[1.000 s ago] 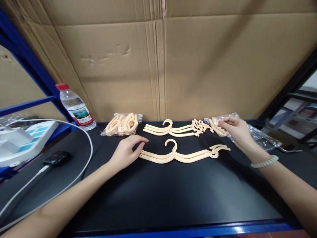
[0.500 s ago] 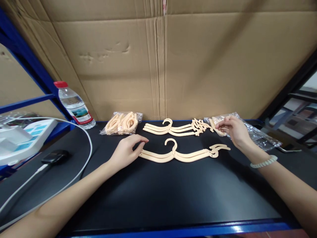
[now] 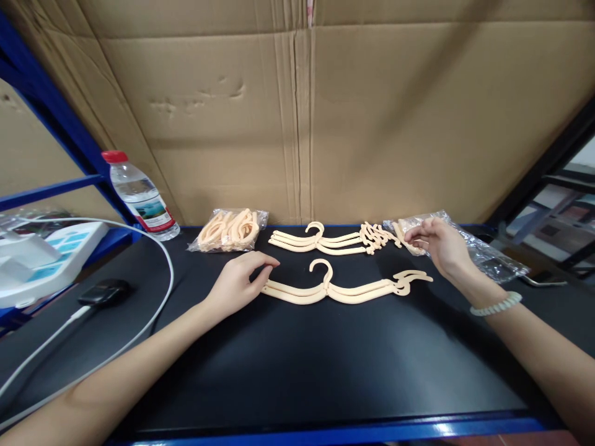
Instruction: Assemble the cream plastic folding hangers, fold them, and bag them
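Front folding hanger [image 3: 353, 296]: lies flat on the black tabletop [image 3: 325, 371], hook pointing away from the wearer, arms spread to either side; central between the forearms, presumably for easy reach by both hands.
Left hand [image 3: 238, 285]: at the hanger's left end, thumb and forefinger slightly parted, nothing seen between them; whether it touches the tip I cannot tell.
Right hand [image 3: 445, 248]: well apart from the left, fingers loosely bent beside the opened plastic bag [image 3: 493, 254]; I cannot tell whether they pinch anything.
Flat hooked pieces [image 3: 403, 284]: against the hanger's right end, seemingly kept with it as a set.
Rear hangers [image 3: 297, 246]: laid parallel behind, small cream parts [image 3: 377, 236] heaped at their right end, likely grouped by kind.
Filled plastic bag [image 3: 230, 232]: back left, out of the working area.
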`<state>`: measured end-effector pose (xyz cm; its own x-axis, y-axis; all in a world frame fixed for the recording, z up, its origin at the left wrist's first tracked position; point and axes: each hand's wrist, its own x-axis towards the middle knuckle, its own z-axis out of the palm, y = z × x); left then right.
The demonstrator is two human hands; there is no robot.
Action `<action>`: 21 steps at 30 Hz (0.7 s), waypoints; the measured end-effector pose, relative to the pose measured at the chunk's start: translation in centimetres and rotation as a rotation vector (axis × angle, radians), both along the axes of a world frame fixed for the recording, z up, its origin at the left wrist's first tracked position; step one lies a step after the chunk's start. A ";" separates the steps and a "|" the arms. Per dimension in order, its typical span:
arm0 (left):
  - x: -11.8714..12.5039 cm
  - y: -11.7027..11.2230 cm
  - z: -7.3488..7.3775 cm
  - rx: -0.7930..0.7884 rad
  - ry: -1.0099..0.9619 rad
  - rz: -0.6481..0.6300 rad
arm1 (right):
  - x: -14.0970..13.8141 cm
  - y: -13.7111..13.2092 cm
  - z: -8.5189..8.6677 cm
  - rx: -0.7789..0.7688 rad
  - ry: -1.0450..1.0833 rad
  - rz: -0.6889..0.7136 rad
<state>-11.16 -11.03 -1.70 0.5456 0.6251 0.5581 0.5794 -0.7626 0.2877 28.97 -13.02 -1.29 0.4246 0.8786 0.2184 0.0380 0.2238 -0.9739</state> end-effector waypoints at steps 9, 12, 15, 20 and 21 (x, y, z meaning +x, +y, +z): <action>-0.1 0.1 -0.1 -0.001 -0.014 -0.002 | 0.4 0.3 -0.5 -0.002 -0.047 -0.006; -0.1 0.1 -0.1 -0.004 -0.012 -0.004 | 0.5 0.3 -0.5 0.004 -0.048 -0.012; -0.1 0.0 -0.1 -0.007 -0.016 -0.004 | 0.6 0.3 -0.5 0.004 -0.053 0.001; 0.0 0.0 -0.1 -0.009 -0.017 -0.005 | 0.5 0.4 -0.7 -0.005 -0.054 0.009; 0.0 0.0 -0.1 -0.007 -0.015 -0.006 | 0.5 0.4 -0.7 -0.011 -0.054 0.006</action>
